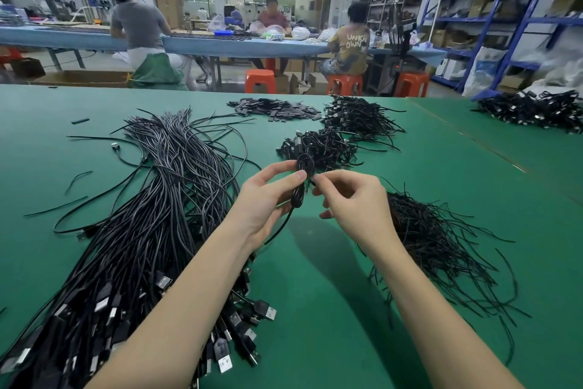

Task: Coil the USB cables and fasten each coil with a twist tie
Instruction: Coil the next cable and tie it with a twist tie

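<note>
My left hand [268,196] grips a coiled black USB cable [303,179] above the green table [426,174], thumb and fingers curled round the coil's middle. My right hand [350,199] pinches a thin black twist tie [312,183] right at the coil's side. A big bundle of uncoiled USB cables [151,215] lies to the left, plugs toward me. A heap of loose twist ties [432,240] lies on the right. A pile of finished coils [318,146] sits just behind my hands.
A second pile of coiled cables [359,114] and a heap of small dark flat pieces [277,108] lie farther back. Another cable pile [533,109] lies at the far right. People sit at a long bench [220,45] beyond the table, with orange stools [260,79] and blue shelving [504,19].
</note>
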`<state>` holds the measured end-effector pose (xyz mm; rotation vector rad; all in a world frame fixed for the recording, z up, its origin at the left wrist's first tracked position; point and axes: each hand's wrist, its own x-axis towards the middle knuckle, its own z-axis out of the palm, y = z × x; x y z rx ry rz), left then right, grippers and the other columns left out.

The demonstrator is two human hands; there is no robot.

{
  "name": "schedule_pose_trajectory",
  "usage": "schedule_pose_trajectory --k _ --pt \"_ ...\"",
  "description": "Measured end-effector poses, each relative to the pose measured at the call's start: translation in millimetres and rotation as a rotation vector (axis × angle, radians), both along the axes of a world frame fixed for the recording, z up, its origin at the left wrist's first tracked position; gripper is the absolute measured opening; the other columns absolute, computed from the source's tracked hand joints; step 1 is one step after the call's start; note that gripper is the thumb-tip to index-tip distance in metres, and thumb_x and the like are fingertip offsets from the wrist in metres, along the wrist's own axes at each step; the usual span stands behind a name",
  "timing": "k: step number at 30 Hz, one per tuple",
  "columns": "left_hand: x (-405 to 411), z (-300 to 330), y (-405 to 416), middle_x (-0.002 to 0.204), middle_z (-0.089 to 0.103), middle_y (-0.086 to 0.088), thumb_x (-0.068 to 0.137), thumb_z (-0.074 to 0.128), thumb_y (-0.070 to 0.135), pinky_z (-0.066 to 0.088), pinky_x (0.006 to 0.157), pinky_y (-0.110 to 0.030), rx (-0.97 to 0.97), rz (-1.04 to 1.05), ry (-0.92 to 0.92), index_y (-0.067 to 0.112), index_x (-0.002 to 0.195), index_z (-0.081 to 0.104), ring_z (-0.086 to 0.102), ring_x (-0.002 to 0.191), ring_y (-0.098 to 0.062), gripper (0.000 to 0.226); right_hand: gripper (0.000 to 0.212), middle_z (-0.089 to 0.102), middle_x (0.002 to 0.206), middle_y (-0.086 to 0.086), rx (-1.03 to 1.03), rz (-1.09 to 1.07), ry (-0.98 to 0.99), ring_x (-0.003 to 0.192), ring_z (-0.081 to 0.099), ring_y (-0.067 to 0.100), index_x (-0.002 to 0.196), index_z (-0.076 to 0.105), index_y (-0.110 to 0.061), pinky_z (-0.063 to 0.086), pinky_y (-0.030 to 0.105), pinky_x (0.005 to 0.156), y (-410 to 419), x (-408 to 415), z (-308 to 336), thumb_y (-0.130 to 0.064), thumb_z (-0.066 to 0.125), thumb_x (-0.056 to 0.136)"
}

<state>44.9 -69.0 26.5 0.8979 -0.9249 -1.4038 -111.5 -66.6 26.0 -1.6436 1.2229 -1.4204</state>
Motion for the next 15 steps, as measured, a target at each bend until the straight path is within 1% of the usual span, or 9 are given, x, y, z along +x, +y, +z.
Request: schedule_pose_trajectory --k 3,4,5,7,9,10,12,13,15 --pt "-3.6 -1.5 0.7 0.085 0.074 -0.003 0.083 0.075 0.011 0.054 0.065 -0.021 -0.025 -0.018 -0.021 0.019 0.104 0.071 0.067 0.07 -0.012 0.023 0.012 0.065 0.066 0.002 0.732 0.271 -0.745 0.051 0.056 0.008 0.08 0.07 -0.005 0.051 0.016 0.045 2.4 3.2 7.7 -0.011 0.07 0.091" --pt "-4.0 -1.9 0.7 0.086 0.074 -0.004 0.083 0.075 0.011 0.055 0.067 -0.022 -0.03 -0.022 -0.034 0.02 0.104 0.072 0.068 0.073 -0.013 0.022 0.01 0.063 0.065 0.003 0.882 0.327 -0.921 0.049 0.056 0.008 0.079 0.068 -0.004 0.05 0.015 0.043 2.6 1.0 8.5 -0.009 0.07 0.088" --pt "-4.4 -2.2 0.5 0.086 0.075 -0.004 0.084 0.075 0.011 0.055 0.069 -0.022 -0.029 -0.021 -0.046 0.02 0.103 0.072 0.068 0.074 -0.013 0.021 0.01 0.063 0.066 0.003 0.924 0.341 -0.955 0.049 0.057 0.008 0.08 0.067 -0.004 0.05 0.015 0.042 2.4 0.2 8.3 -0.009 0.069 0.088" --pt "-3.9 -2.7 0.2 0.081 0.074 -0.002 0.084 0.075 0.011 0.054 0.064 -0.021 0.001 0.002 -0.044 0.019 0.103 0.071 0.066 0.069 -0.012 0.021 0.009 0.068 0.072 0.003 0.724 0.239 -0.68 0.051 0.06 0.008 0.088 0.068 -0.007 0.053 0.018 0.048 -0.2 1.1 4.0 -0.012 0.067 0.095" --pt "-2.7 -3.5 -1.0 0.079 0.072 -0.002 0.083 0.076 0.011 0.051 0.06 -0.021 0.051 0.043 0.009 0.018 0.102 0.072 0.063 0.065 -0.012 0.021 0.003 0.071 0.084 0.002 0.342 0.083 -0.354 0.055 0.064 0.011 0.099 0.068 -0.015 0.056 0.024 0.053 1.0 1.7 -0.2 -0.014 0.067 0.096" --pt "-1.9 -3.8 -1.7 0.079 0.072 -0.003 0.082 0.076 0.01 0.049 0.061 -0.022 0.069 0.056 0.037 0.017 0.101 0.072 0.062 0.065 -0.013 0.021 0.007 0.072 0.087 -0.002 0.15 0.015 -0.199 0.058 0.066 0.013 0.1 0.068 -0.02 0.056 0.025 0.055 2.1 0.8 -2.3 -0.015 0.07 0.094" --pt "-0.9 -3.8 -2.4 0.079 0.07 -0.004 0.082 0.076 0.01 0.046 0.067 -0.027 0.085 0.056 0.073 0.016 0.101 0.072 0.062 0.065 -0.014 0.021 0.01 0.072 0.09 -0.013 -0.192 -0.09 0.119 0.064 0.067 0.01 0.096 0.069 -0.027 0.054 0.02 0.061 2.6 -1.2 -8.2 -0.021 0.074 0.089" --pt "-1.0 -3.7 -2.2 0.079 0.069 -0.004 0.082 0.076 0.01 0.046 0.068 -0.028 0.088 0.045 0.087 0.016 0.102 0.071 0.062 0.064 -0.014 0.021 0.009 0.071 0.091 -0.017 -0.31 -0.134 0.249 0.065 0.066 0.008 0.094 0.069 -0.029 0.052 0.02 0.062 3.8 -1.4 -11.0 -0.025 0.075 0.088" --pt "-2.3 -4.1 -1.9 0.078 0.069 -0.005 0.083 0.075 0.009 0.048 0.066 -0.027 0.098 0.015 0.117 0.014 0.104 0.07 0.061 0.062 -0.014 0.022 0.007 0.071 0.091 -0.018 -0.44 -0.214 0.379 0.062 0.063 0.007 0.093 0.072 -0.028 0.053 0.027 0.06 7.2 -0.7 -14.4 -0.029 0.076 0.088"
